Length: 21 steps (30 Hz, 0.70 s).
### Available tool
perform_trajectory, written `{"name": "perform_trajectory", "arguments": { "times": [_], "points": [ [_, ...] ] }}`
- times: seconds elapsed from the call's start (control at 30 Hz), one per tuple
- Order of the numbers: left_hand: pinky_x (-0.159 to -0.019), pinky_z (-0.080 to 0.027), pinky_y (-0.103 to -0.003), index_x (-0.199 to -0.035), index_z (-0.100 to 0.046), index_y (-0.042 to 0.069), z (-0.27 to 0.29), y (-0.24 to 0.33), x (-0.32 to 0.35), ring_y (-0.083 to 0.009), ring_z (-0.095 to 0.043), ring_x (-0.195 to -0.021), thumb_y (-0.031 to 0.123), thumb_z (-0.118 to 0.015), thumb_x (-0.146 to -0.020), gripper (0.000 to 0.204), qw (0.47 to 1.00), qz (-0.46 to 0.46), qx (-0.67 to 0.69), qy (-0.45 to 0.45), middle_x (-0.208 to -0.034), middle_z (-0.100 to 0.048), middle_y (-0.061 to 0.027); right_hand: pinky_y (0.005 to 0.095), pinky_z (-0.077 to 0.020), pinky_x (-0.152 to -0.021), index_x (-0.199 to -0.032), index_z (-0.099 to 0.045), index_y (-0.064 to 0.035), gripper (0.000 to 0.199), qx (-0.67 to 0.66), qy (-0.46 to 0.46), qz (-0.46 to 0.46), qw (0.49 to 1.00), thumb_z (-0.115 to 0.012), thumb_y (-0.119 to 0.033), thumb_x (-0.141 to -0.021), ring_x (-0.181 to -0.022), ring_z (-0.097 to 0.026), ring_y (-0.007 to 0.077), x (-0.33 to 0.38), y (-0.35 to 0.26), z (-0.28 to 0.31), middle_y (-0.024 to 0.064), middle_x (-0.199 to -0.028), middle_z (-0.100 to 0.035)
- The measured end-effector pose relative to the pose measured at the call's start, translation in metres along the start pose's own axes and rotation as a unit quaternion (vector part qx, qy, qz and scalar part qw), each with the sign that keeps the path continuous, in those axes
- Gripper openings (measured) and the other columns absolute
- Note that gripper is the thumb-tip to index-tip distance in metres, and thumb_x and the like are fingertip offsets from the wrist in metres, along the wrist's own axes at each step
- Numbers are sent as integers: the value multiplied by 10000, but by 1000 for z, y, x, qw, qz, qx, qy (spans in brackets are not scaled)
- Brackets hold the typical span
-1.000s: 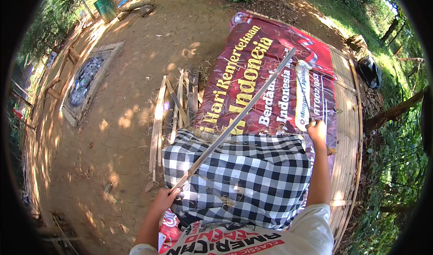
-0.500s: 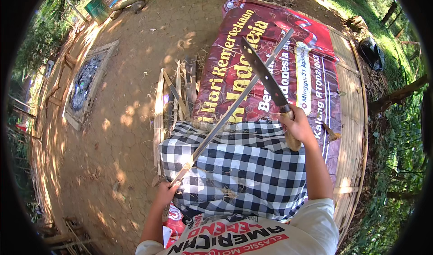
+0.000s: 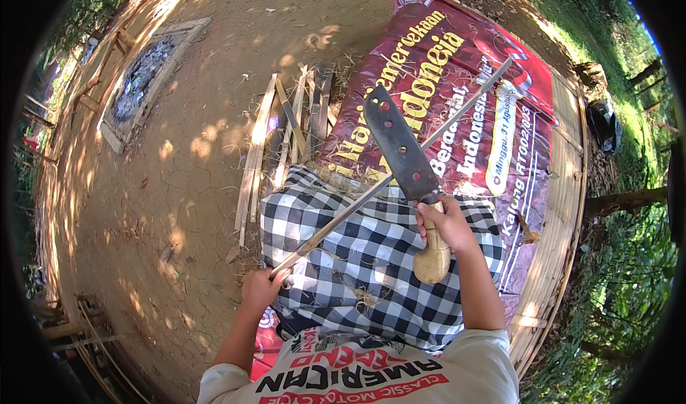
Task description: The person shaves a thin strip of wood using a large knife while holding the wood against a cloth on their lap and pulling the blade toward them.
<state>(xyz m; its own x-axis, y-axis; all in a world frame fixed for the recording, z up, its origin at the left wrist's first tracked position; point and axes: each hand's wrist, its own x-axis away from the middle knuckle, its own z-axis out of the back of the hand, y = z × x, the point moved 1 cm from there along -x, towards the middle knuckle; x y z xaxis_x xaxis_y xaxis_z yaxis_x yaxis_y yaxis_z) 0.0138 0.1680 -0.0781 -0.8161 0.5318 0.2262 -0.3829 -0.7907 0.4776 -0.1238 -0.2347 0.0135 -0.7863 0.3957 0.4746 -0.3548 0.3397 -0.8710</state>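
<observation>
My left hand (image 3: pixel 262 287) is closed round the near end of a long thin bamboo strip (image 3: pixel 332 223), which slants up and away to the right over my lap. In my right hand (image 3: pixel 449 225) is a machete (image 3: pixel 401 145) with a wide dark blade, a row of holes and a pale wooden handle. Its blade points away and a little left, crossing over the strip and hiding a short part of it. A black-and-white checked cloth (image 3: pixel 343 261) covers my lap beneath both hands, with some fine shavings on it.
Several split bamboo strips (image 3: pixel 260 154) lie on the ground left of a red printed banner (image 3: pixel 400 68). The banner covers a bamboo platform (image 3: pixel 564 189). A framed ash pit (image 3: pixel 146 75) is at far left; a black bag (image 3: pixel 604 126) lies beyond the platform at right.
The machete has moved nearer to me and turned, showing its blade's broad face. The strip has swung to a flatter slant, its far end further right. My view has shifted.
</observation>
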Motion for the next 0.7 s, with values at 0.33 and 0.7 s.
{"name": "perform_trajectory", "arguments": {
  "times": [0.33,0.7],
  "points": [
    [-479,-419,-432,-619,-567,51,-6,8,4,-355,-564,-505,442,-646,-846,458,986,-107,-41,118,-550,-549,-154,289,-457,-419,-1013,-532,15,189,-43,126,36,990,-620,-100,-891,-507,-547,156,13,-21,20,81,-688,-551],
    [-471,-393,-434,-615,-529,55,-5,2,2,-349,-547,-499,438,-650,-839,460,988,-108,-39,105,-549,-529,-142,317,-482,-466,-956,-532,7,190,-45,142,11,989,-646,18,-805,-515,-555,164,29,-5,20,76,-668,-545]
  ]
}}
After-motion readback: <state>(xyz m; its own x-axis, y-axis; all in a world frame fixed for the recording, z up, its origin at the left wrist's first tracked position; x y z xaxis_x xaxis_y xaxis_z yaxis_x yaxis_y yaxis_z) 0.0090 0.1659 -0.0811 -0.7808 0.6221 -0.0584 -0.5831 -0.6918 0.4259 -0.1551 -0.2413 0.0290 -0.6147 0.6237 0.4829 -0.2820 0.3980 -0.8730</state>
